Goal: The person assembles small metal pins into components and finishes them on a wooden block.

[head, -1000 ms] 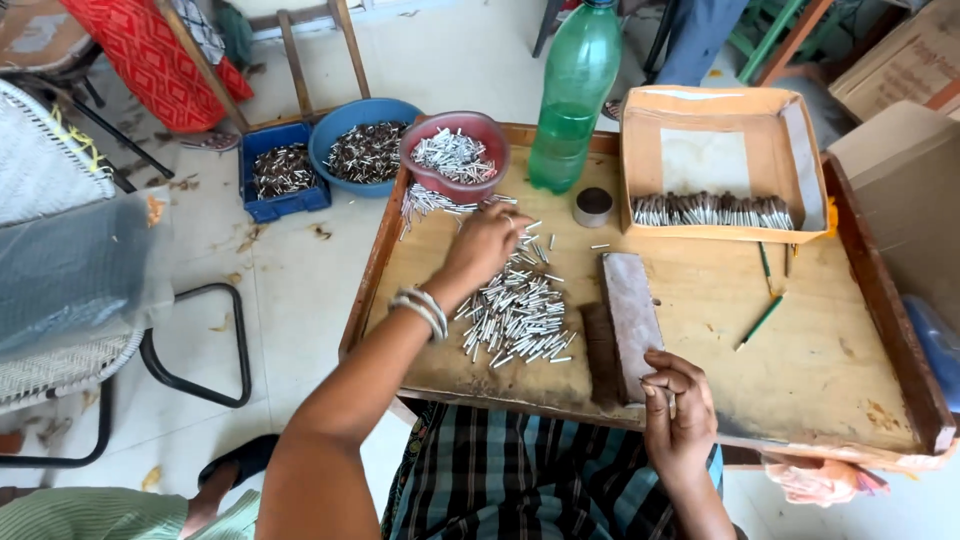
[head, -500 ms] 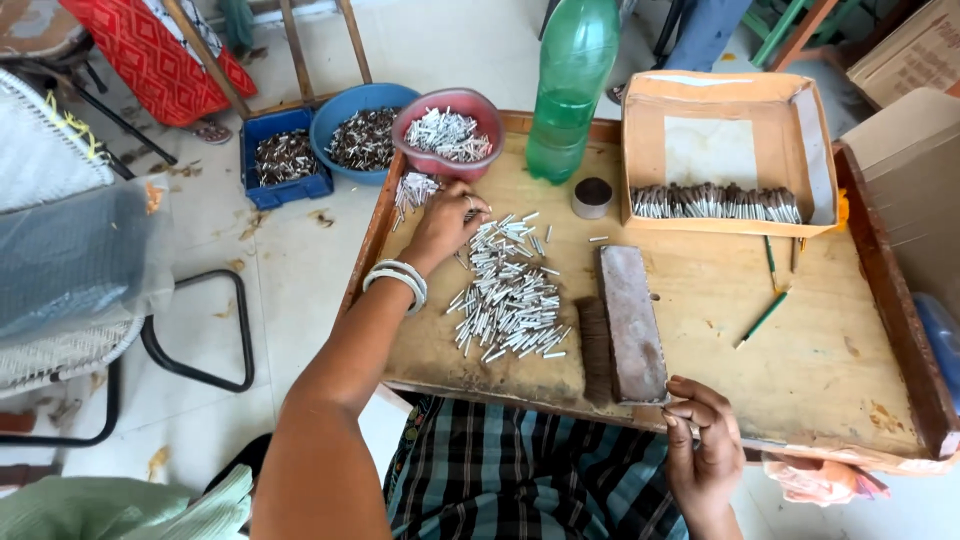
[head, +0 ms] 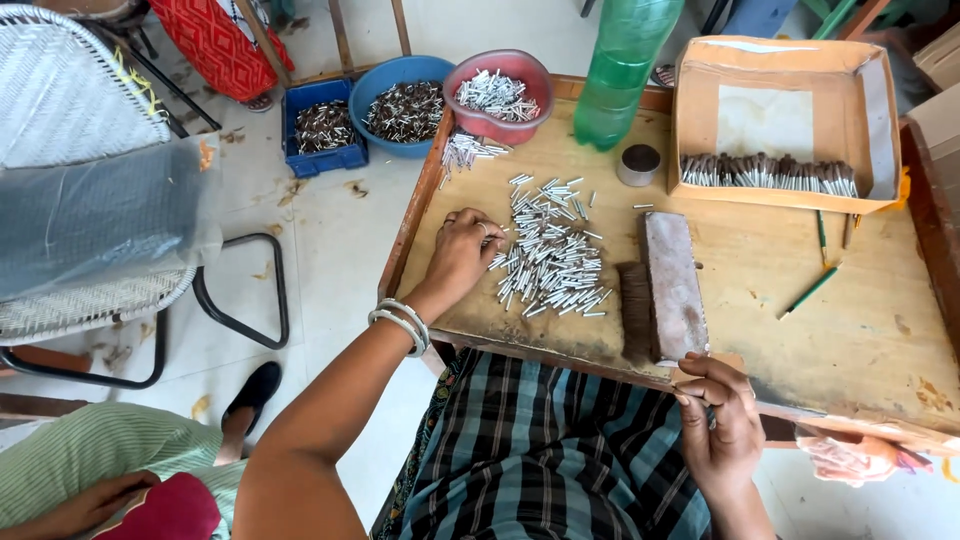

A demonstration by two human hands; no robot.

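You are looking down at a shallow wooden tray-like desk (head: 820, 310) resting across your lap, over a dark checked cloth (head: 540, 460).

Your left hand (head: 462, 252) lies palm down on the desk at the left edge of a loose pile of small pale tubes (head: 552, 258). Its fingers are curled, their tips touching the nearest tubes; whether any tube is pinched under them cannot be told. Two pale bangles (head: 402, 322) circle that wrist.

Your right hand (head: 722, 425) sits at the near rim of the desk, well apart from the pile. Its thumb and fingertips are pressed together in a tight grip on something small, too hidden to name.

Between your hands, just right of the pile, a long wooden block (head: 672, 285) lies lengthwise, with a dark brush-like strip (head: 634, 310) against its left side.

At the far side of the desk stand a green plastic bottle (head: 628, 70), a small round tin (head: 638, 164), and an open cardboard box (head: 780, 60) holding a row of tubes along its near wall. A red bowl (head: 528, 110) of pale tubes sits on the far left corner. Two green pencils (head: 812, 290) lie to the right.

On the floor to the left are a blue bowl (head: 392, 72), a blue crate (head: 318, 158), both holding dark pieces, and a woven chair (head: 70, 110). Another person's hand (head: 90, 500) shows at the bottom left corner.
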